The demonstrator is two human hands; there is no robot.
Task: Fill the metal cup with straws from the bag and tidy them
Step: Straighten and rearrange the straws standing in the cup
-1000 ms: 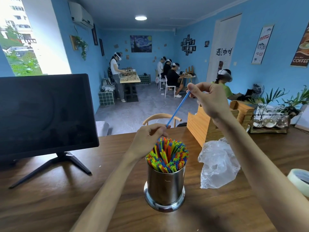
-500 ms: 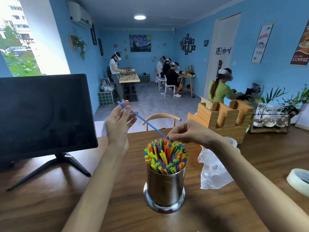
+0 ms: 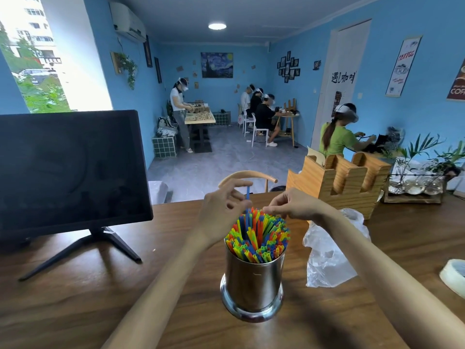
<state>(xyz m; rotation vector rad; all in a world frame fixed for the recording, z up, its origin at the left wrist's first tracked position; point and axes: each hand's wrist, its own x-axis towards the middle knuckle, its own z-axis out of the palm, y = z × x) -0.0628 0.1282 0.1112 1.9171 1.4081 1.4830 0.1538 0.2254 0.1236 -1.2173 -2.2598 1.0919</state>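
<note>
Metal cup [image 3: 253, 283]: upright on wooden table [image 3: 100, 298], near the front edge, centre of view; polished, flared base.

Straws [image 3: 259, 238]: multicoloured bundle (green, yellow, orange, blue, red) filling the cup, tips fanned above the rim, leaning slightly toward the camera.

Blue straw [image 3: 247, 197]: upright, raised above the rest of the bundle at its far side, lower end among the other straws.

Left hand [image 3: 221, 210]: above and just behind the cup's left side; thumb and fingers curled, pinching the blue straw near its upper part.

Right hand [image 3: 294, 205]: over the far right of the bundle; fingertips bunched together and touching the straw tips; whether one straw is actually pinched cannot be told.

Plastic bag [image 3: 329, 253]: clear, crumpled, lying on the table just right of the cup, apart from it, partly under the right forearm.

Monitor [image 3: 70, 170]: dark screen, on a splayed stand, left side of table.

Wooden holder [image 3: 352, 182]: slotted, far right of table, behind the bag.

Tape roll [image 3: 453, 275]: right edge of view, cut off by the frame.
</note>
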